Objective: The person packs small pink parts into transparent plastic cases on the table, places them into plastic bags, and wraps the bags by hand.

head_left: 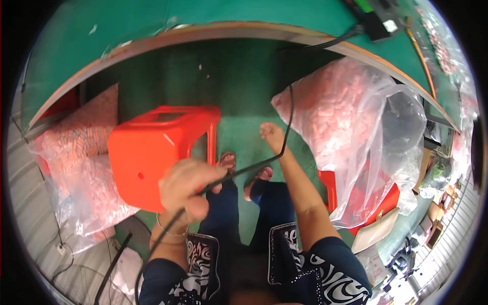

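A black cable [252,167] runs up from the lower left, through my left hand [185,188], then across to my right wrist, where it bends away toward the far side. My left hand is closed around the cable, thumb and fingers pressed together and slightly blurred. Farther out, above the green floor, is my right hand [272,134] with its fingers curled in; whether they hold anything is hidden. The cable passes at the wrist of that arm. Just beyond my left hand stands a red plastic stool [145,155].
A green-topped table [223,11] curves across the far side, bearing a black device [378,23] with a cord. Clear plastic bags of pinkish pieces stand on both sides: one bag [76,152] left, a larger bag [335,107] right. My sandalled feet are between them.
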`<act>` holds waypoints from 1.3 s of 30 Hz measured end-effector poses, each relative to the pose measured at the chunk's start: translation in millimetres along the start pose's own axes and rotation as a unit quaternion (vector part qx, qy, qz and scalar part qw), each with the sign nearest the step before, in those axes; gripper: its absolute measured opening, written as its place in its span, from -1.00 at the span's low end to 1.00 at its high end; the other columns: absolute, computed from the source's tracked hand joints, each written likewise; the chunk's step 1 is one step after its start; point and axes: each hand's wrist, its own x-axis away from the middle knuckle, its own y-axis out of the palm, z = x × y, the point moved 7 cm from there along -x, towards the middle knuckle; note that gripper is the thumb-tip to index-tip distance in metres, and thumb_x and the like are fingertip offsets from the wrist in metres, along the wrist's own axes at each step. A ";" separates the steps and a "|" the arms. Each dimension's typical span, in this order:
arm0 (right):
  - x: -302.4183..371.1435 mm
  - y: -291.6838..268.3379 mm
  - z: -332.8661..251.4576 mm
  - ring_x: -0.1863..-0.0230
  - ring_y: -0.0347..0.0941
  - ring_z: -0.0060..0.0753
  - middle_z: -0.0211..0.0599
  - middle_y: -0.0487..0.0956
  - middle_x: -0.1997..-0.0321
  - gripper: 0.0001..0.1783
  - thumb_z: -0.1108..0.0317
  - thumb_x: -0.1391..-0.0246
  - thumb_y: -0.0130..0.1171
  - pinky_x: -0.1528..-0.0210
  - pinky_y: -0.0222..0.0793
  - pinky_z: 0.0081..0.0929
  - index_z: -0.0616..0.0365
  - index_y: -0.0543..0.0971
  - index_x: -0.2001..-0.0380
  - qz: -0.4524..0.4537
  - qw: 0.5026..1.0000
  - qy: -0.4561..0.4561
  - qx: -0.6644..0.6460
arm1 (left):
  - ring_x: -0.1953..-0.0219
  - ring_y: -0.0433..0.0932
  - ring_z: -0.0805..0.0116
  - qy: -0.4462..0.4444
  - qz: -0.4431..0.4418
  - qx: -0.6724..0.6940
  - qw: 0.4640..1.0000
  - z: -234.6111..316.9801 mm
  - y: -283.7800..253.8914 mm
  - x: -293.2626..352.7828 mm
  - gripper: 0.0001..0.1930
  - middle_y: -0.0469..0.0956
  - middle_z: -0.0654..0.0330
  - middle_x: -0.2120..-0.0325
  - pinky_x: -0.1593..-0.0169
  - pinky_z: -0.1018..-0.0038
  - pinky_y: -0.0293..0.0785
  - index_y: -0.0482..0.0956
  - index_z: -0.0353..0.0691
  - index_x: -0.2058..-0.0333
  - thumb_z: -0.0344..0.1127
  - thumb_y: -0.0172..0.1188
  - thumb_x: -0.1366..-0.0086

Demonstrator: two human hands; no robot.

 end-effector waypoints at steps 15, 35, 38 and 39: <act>-256.8 61.1 113.0 0.32 0.52 -0.16 -0.21 0.59 0.38 -0.76 0.33 0.09 -0.03 0.23 0.42 -0.28 -0.01 0.57 0.33 -0.038 0.961 -0.100 0.253 | 0.63 0.43 0.46 0.077 0.013 0.373 0.925 -91.6 -14.1 -38.9 -0.70 0.31 0.21 0.54 0.63 0.69 0.44 0.43 -0.18 0.28 -0.05 0.09 -0.21; -326.2 228.7 28.1 -0.26 -0.01 0.04 -0.32 0.05 -0.29 -0.36 0.29 0.10 0.06 -0.09 -0.01 0.27 -0.16 0.22 -0.14 -0.044 0.797 -0.270 0.539 | 0.78 0.51 0.25 0.081 -0.101 0.335 0.933 -121.3 -12.6 -39.8 -0.81 0.48 0.06 0.67 0.77 0.46 0.48 0.47 -0.34 0.24 -0.39 -0.08 -0.28; -325.8 249.4 20.2 -0.30 -0.06 -0.02 -0.33 0.00 -0.32 -0.37 0.26 0.10 0.07 -0.14 -0.08 0.25 -0.13 0.24 -0.13 -0.071 0.797 -0.232 0.554 | 0.77 0.52 0.21 0.113 -0.087 0.334 0.932 -120.4 -17.8 -39.1 -0.80 0.50 0.04 0.69 0.76 0.43 0.48 0.46 -0.40 0.23 -0.43 -0.08 -0.26; -329.5 245.2 28.7 -0.30 -0.06 -0.04 -0.33 0.02 -0.32 -0.37 0.25 0.09 0.07 -0.14 -0.09 0.25 -0.09 0.24 -0.13 -0.080 0.789 -0.207 0.573 | 0.79 0.50 0.22 0.137 -0.099 0.355 0.920 -124.0 -17.8 -39.8 -0.80 0.49 0.03 0.69 0.77 0.42 0.47 0.46 -0.38 0.22 -0.42 -0.09 -0.27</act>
